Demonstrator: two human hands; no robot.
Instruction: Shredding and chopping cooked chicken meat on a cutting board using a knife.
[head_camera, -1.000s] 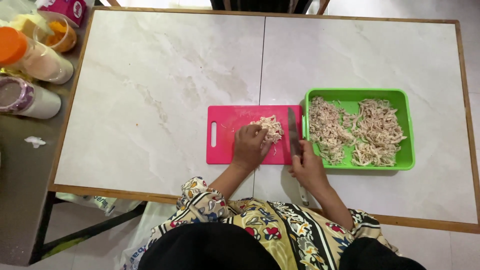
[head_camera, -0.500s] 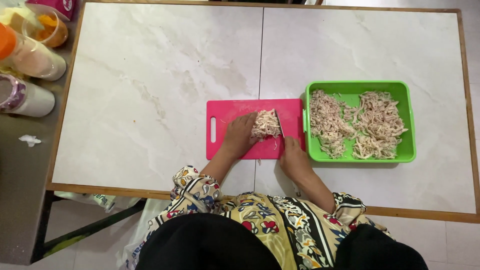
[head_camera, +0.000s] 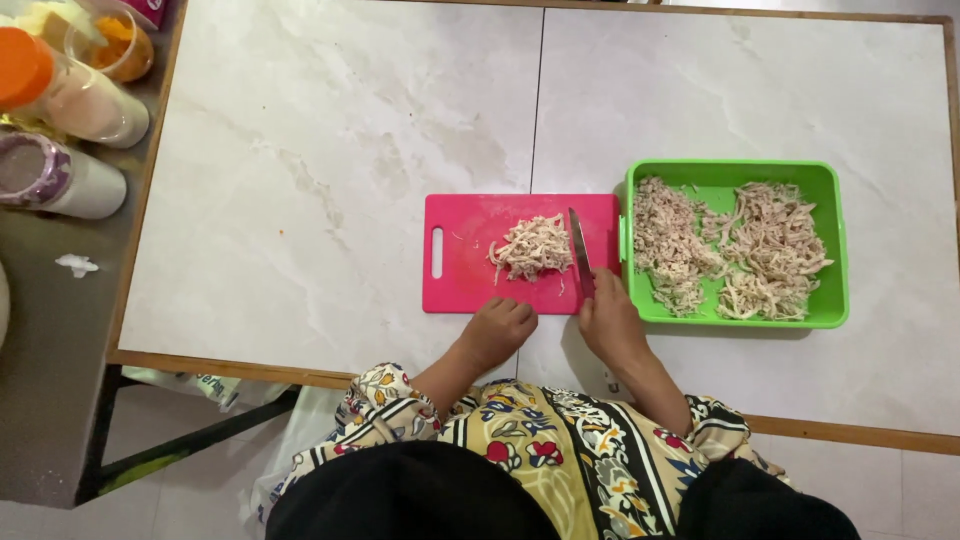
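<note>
On the pink plastic cutting board (head_camera: 520, 255), seen from the head camera, a small heap of pale shredded meat (head_camera: 532, 246) lies near the middle, just left of the steel kitchen knife (head_camera: 579, 250). The right hand (head_camera: 608, 320) closes around the knife's handle, blade pointing away. The left hand (head_camera: 503, 328) rests curled at the board's near edge, holding nothing. The shreds look soft, light and loose, best gathered from the sides. A green rectangular plastic tray (head_camera: 826, 250) beside the board holds more.
</note>
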